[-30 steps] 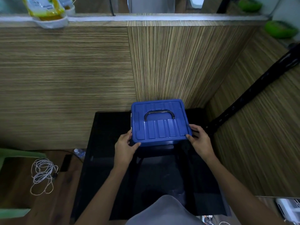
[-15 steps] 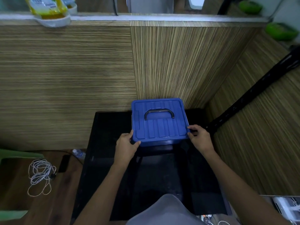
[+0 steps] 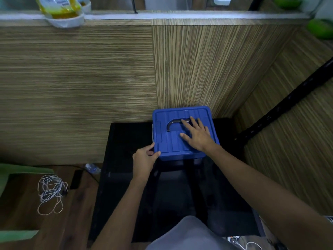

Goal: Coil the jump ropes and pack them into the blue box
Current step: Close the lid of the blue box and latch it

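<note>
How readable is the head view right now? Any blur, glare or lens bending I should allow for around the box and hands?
Head view: dim, with the black table nearly featureless; the blue box reads clearly, with faint sheen on its lid; right hand flat on the lid and left hand at its corner are slightly soft; wide-angle lens bends the wood panels and ledge at the edges.

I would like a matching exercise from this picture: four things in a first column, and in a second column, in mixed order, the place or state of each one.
Column one:
1. right hand
2. left hand
3. blue box
4. white cord

Column two:
A. lies in loose loops on the wooden floor
B. stands closed on the black surface
C. lies flat with spread fingers on the lid
D. grips the near left corner of the box

Pairs: 1-C, 2-D, 3-B, 4-A
</note>
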